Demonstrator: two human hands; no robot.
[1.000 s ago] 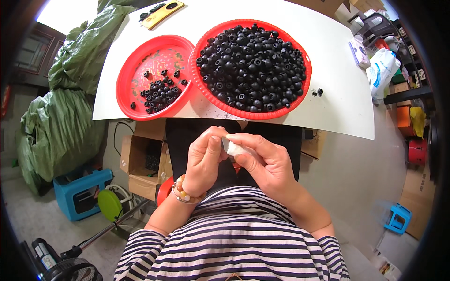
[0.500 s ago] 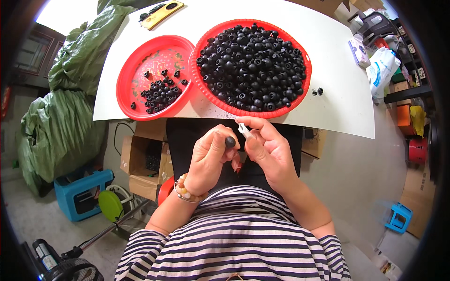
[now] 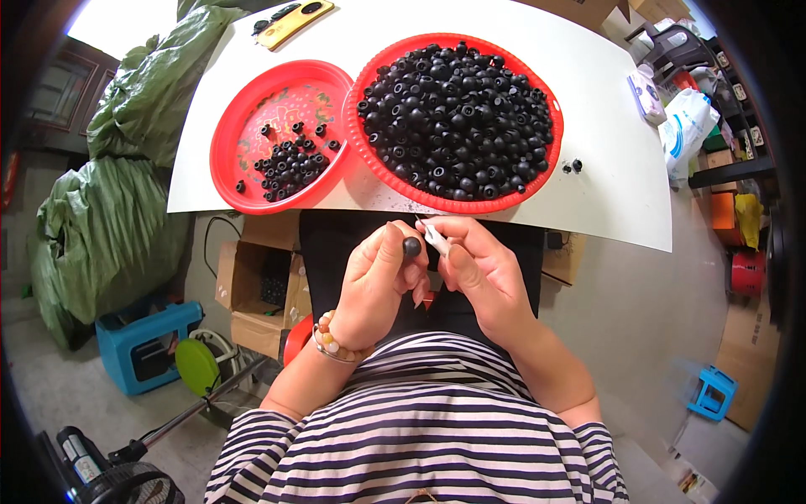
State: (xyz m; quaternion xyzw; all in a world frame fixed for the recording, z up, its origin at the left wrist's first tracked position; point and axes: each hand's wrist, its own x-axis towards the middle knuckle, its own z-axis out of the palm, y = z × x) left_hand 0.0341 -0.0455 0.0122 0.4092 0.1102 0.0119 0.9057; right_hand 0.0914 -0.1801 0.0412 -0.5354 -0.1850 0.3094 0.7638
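Between the thumb and fingers of my left hand (image 3: 375, 281) is a small round black rubber-like part (image 3: 411, 246), its rounded end facing up. My right hand (image 3: 487, 273) pinches a slim tool with a white wrapped handle (image 3: 436, 239); its thin dark tip points up and left, close to my left fingertips. Whether the tip touches the black part I cannot tell. Just beyond my hands, a red basket (image 3: 395, 198) is heaped with hollow black parts (image 3: 457, 118) of the same kind. Left of it, a red tray (image 3: 239, 109) holds a smaller pile of black parts (image 3: 294, 168).
The white table (image 3: 621, 197) carries a yellow phone (image 3: 294, 25), a tissue pack (image 3: 645, 95) and a few loose black parts (image 3: 577, 165). An open cardboard box (image 3: 252, 290), a blue stool (image 3: 134, 370) and green sacks (image 3: 109, 244) stand at the left.
The black part has turned slightly in my left hand, and the white-handled tool has tilted a little further left. Both hands stay almost in the same place.
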